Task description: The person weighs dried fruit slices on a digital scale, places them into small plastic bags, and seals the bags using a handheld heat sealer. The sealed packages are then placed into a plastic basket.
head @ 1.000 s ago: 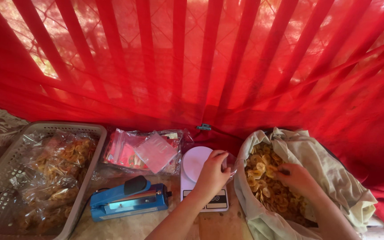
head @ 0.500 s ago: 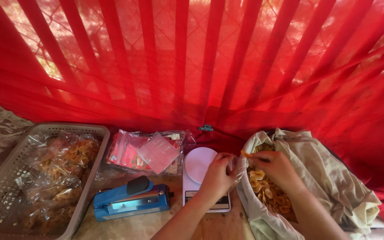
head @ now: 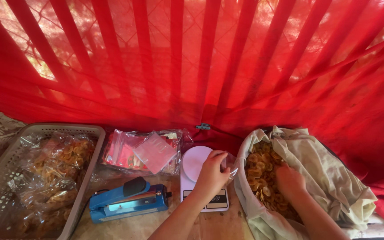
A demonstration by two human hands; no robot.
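Holding a clear bag (head: 228, 165) pinched in the left hand (head: 210, 174) over a scale (head: 196, 178), right hand (head: 290, 180) closed among chips (head: 259, 171) in the sack (head: 330, 178) at right.

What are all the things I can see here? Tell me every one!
Curtain: one, red, across the back.
Basket: one, grey, far left, holding clear bags of yellow chips.
Empty bags: a stack, clear with pink, behind the sealer.
Heat sealer: one, blue, front centre.
Kitchen scale: one, white, round plate, centre.
Sack: one, cream cloth, right, full of loose chips.
Left hand: over the scale, holding a small clear bag.
Right hand: in the sack's loose chips.
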